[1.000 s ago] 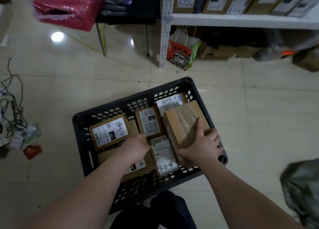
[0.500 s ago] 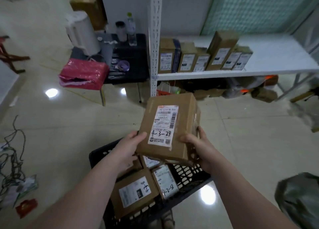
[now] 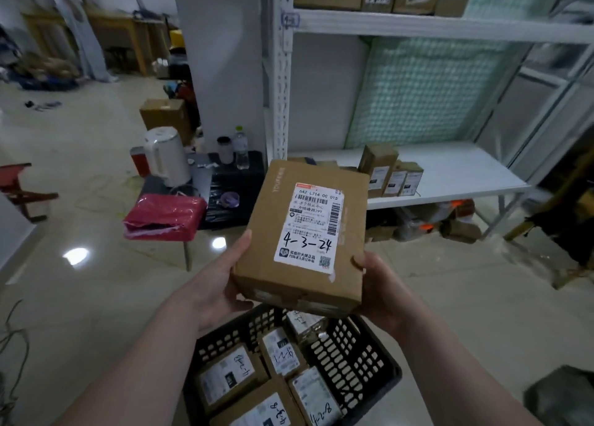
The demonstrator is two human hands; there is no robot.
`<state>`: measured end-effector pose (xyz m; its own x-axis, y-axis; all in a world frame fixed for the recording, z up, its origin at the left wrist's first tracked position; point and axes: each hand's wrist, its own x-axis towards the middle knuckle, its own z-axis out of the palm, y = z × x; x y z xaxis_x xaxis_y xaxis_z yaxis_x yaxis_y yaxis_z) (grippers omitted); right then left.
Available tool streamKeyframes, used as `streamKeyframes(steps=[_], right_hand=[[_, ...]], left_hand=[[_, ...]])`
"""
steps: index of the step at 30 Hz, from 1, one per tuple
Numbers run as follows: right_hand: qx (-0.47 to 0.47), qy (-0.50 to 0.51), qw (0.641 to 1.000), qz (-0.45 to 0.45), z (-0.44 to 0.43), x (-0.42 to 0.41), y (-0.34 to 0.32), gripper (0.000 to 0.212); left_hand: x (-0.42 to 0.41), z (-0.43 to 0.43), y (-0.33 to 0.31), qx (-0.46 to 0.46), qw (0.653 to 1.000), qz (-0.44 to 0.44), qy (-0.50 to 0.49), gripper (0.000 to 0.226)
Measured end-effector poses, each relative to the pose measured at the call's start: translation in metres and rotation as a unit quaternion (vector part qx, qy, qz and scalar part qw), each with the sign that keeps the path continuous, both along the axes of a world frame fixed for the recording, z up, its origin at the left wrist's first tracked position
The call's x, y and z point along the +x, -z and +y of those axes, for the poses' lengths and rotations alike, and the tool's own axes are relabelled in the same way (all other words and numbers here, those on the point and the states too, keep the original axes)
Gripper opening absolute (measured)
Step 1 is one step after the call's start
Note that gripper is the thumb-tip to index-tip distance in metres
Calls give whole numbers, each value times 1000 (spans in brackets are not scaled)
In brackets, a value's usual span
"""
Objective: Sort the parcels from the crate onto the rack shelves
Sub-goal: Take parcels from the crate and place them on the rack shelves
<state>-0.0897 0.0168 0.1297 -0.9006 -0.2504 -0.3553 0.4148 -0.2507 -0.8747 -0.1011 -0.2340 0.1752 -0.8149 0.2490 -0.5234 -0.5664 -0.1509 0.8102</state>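
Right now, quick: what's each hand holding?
Left hand: grips the left side of the cardboard parcel marked 4-3-24.
Right hand: grips the same parcel's right side.

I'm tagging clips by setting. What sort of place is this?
Probably a parcel sorting depot: labelled parcels line a white rack, more fill a black crate, and the held parcel bears a handwritten code.

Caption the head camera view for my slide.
Left hand and right hand hold parcel 4-3-24 above the crate, facing the rack.

Parcel storeroom: labelled cartons [image 3: 390, 175] on white rack [image 3: 443, 27]
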Motion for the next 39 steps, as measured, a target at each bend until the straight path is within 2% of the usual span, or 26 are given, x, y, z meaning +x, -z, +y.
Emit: streamKeyframes(steps=[5,7,10,12,15,17,19,24,28,35,39], right_hand=[[6,37,999,-12,9,15,-12,107],[26,55,998,-25,14,20,-18,95],[29,73,995,-55,23,25,-27,60],[14,81,994,-77,32,27,-30,48],[4,132,987,-97,51,29,-27,58],[2,163,980,-113,70,30,-22,66],[-21,181,976,-122,95,34,-20,66],[-53,222,963,-142,187,48,-12,64],[-33,251,955,-158,265,62,-9,61],[0,257,957,-134,355,69,-16,40],[-13,262,959,-108,382,55,-22,45]], left_hand=[[8,10,-1,15,1000,-1,-6,49],[12,20,1,22,1000,3,-12,53],[18,38,0,9,998,61,-10,80],[18,54,-4,-20,991,129,-4,104],[13,83,-12,-102,966,236,18,116],[10,109,-19,-214,933,288,27,117],[9,142,-25,-289,898,329,42,117],[14,246,-20,-314,882,345,74,109],[22,327,-8,-281,898,324,101,107],[27,411,9,-211,939,257,89,114],[12,439,-2,-169,949,262,56,108]])
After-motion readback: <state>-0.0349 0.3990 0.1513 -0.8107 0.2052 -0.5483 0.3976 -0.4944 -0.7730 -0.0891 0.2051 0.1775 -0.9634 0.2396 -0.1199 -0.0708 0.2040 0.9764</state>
